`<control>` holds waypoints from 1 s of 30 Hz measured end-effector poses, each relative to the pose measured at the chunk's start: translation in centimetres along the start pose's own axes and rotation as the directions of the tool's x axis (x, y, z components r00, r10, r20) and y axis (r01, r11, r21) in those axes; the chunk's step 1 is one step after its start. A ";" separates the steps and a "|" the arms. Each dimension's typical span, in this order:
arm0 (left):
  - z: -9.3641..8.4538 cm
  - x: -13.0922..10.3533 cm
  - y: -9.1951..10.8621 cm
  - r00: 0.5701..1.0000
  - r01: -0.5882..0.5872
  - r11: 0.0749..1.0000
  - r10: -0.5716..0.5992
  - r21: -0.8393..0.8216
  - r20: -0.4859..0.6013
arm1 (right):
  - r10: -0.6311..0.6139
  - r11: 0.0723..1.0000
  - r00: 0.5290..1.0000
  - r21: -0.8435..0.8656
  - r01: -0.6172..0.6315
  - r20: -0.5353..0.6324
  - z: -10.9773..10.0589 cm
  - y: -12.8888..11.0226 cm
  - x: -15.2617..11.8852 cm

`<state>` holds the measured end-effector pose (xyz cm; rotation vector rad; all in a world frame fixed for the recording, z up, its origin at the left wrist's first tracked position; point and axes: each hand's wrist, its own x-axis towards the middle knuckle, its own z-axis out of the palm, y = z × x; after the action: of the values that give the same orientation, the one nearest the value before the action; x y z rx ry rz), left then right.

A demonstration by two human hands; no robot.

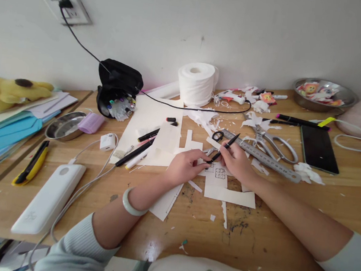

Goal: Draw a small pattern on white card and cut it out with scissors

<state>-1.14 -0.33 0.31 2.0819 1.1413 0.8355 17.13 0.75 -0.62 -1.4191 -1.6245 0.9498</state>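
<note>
Inked shapes (221, 173) mark the upper part of the white paper cut-out (216, 188) on the bench (188, 238), its lower strip blank, so the drawing looks partly done; the left grip (185, 166), fingertips pinched together, holds one end of the black pen (217, 155), the right grip (236, 161) closed around its middle

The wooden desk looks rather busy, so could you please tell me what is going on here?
At the desk, a person's right hand holds a black pen around its middle, while the left hand pinches its lower end. Beneath them lies cut white paper with small black drawings on it. A metal ruler and large scissors lie near the right hand, among paper scraps.
</note>
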 end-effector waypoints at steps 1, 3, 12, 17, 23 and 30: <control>0.0 0.0 0.0 1.000 0.001 1.000 -0.001 0.000 0.001 | 0.003 1.000 1.000 0.003 -0.003 -0.002 0.0 0.0 0.0; 0.0 0.0 0.0 1.000 0.000 1.000 0.000 -0.001 0.002 | 0.013 1.000 1.000 0.009 -0.013 -0.010 0.0 0.0 0.0; 0.0 0.0 0.1 1.000 -0.002 1.000 0.002 0.004 0.003 | 0.045 0.999 0.999 -0.004 -0.045 -0.028 -0.2 -0.5 0.0; 0.0 0.0 -0.1 1.000 -0.004 1.000 0.004 0.005 0.008 | 0.036 0.999 0.999 0.017 -0.036 -0.004 -0.2 -0.3 0.0; 0.0 0.0 -0.1 1.000 -0.002 1.000 0.002 0.014 0.010 | 0.076 0.989 0.997 0.129 -0.072 -0.024 -0.1 0.0 0.2; -0.1 -0.4 0.2 0.999 -0.036 0.998 0.038 0.055 -0.039 | 0.120 0.970 0.992 0.217 -0.109 -0.038 0.0 0.3 0.4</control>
<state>-1.32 -0.74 0.47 2.1454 1.1616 0.8757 17.20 1.14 -0.91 -1.3878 -1.3693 1.1105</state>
